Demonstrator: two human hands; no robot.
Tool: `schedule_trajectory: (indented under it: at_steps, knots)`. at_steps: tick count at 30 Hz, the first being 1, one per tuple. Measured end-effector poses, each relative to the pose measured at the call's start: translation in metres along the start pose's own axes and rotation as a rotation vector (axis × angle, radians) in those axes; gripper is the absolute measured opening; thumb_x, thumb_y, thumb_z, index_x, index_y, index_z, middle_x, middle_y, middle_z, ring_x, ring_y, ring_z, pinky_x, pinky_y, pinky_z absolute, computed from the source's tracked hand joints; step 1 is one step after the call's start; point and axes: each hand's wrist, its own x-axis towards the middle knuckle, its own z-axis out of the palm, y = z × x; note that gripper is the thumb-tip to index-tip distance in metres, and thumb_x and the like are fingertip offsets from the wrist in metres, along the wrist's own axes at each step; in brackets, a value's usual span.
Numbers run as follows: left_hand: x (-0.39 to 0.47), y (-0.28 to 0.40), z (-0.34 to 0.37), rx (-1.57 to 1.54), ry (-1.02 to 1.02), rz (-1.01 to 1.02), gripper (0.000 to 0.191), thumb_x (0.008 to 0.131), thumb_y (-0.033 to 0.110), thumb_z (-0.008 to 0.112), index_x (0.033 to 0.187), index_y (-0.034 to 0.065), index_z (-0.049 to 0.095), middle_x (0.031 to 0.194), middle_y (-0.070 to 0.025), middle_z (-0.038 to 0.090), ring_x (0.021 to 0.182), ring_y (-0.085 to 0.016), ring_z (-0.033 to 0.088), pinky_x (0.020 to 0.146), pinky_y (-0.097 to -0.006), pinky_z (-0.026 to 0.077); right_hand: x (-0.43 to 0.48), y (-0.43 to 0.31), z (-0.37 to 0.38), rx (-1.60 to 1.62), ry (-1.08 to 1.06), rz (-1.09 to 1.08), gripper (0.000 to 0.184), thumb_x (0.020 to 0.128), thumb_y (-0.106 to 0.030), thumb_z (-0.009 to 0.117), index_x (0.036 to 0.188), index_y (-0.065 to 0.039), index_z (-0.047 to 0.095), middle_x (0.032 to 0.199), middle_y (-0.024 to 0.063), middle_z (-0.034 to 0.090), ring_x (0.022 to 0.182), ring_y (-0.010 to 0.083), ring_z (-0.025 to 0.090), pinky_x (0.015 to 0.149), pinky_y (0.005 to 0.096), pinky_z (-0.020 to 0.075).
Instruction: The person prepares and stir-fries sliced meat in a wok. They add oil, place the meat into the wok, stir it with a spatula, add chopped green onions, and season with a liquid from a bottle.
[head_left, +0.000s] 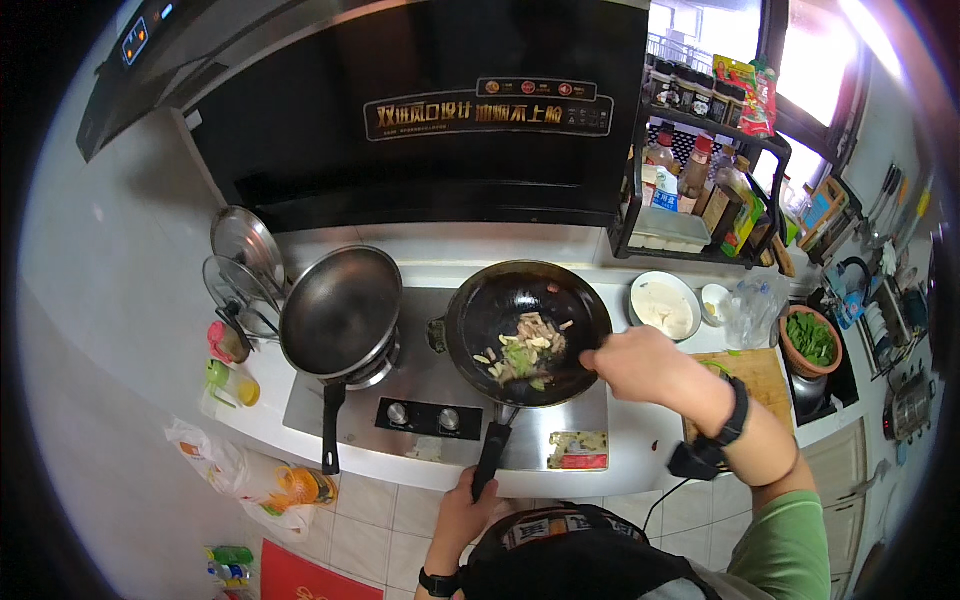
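My left hand (464, 504) is closed round the black handle (492, 453) of a dark wok (480, 300), which sits over the right side of the gas stove. Inside the wok lie sliced meat, pale garlic pieces and chopped green onion (517, 356). Over the wok's right rim, my right hand (626, 364) has its fingers curled. A thin dark utensil seems to reach from it towards the food, but its shape is blurred. A second, empty-looking frying pan (341, 311) rests on the left burner, its handle towards the front edge.
Behind the wok stands a range hood (420, 172). To its right are a white bowl of pale liquid (664, 306), a small bowl (715, 304), a plastic bag (756, 304), a wooden cutting board (757, 382) and a basket of leafy greens (793, 360). Pot lids (247, 244) lean at the left.
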Motion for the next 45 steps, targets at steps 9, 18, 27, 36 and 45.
schedule_trajectory:
  at_steps: [9, 18, 27, 36, 45]
  knots:
    - [0.008, 0.02, -0.015, 0.129, -0.29, -0.151, 0.04, 0.087, 0.039, 0.059, 0.109, 0.0053, 0.055, 0.073, -0.0221, 0.065, 0.072, -0.043, 0.063, 0.064, -0.0468, 0.05, 0.067, 0.036, 0.055, -0.051, 0.293, 0.193, 0.039, 0.076, -0.017, 0.059, 0.115, -0.012, 0.061, 0.091, 0.0169, 0.067, 0.083, 0.0314, 0.067, 0.069, 0.0409, 0.0546]
    - [0.002, 0.007, -0.011, 0.132, -0.143, -0.034, 0.037, 0.087, 0.036, 0.059, 0.107, 0.0056, 0.054, 0.075, -0.0229, 0.064, 0.074, -0.045, 0.062, 0.064, -0.0489, 0.049, -0.036, 0.027, -0.011, -0.028, -0.055, 0.094, 0.019, 0.065, -0.017, 0.063, 0.082, -0.011, 0.07, 0.08, 0.0119, 0.068, 0.077, 0.0309, 0.067, 0.065, 0.0412, 0.0539]
    - [0.004, 0.01, -0.011, 0.045, -0.206, -0.124, 0.038, 0.087, 0.036, 0.06, 0.109, 0.0041, 0.054, 0.077, -0.0243, 0.064, 0.076, -0.044, 0.062, 0.064, -0.0481, 0.049, 0.048, 0.081, 0.063, -0.037, 0.29, 0.312, 0.013, 0.067, -0.015, 0.064, 0.076, -0.007, 0.07, 0.08, 0.0158, 0.068, 0.076, 0.033, 0.067, 0.066, 0.041, 0.0547]
    - [0.006, -0.002, -0.005, 0.048, -0.209, -0.07, 0.037, 0.09, 0.034, 0.059, 0.107, 0.0026, 0.053, 0.066, -0.0149, 0.062, 0.06, -0.03, 0.063, 0.055, -0.0385, 0.048, 0.002, 0.004, -0.002, 0.019, 0.082, 0.044, 0.017, 0.068, -0.013, 0.062, 0.083, -0.007, 0.069, 0.074, 0.0148, 0.066, 0.073, 0.0321, 0.067, 0.063, 0.0409, 0.0544]
    - [0.005, -0.002, -0.004, 0.114, -0.201, -0.016, 0.037, 0.091, 0.034, 0.058, 0.107, 0.0018, 0.052, 0.061, -0.013, 0.061, 0.053, -0.026, 0.063, 0.05, -0.0357, 0.047, 0.056, 0.026, 0.031, -0.02, 0.221, 0.187, 0.013, 0.069, -0.016, 0.066, 0.077, -0.006, 0.07, 0.081, 0.016, 0.068, 0.077, 0.0313, 0.068, 0.069, 0.039, 0.0555]
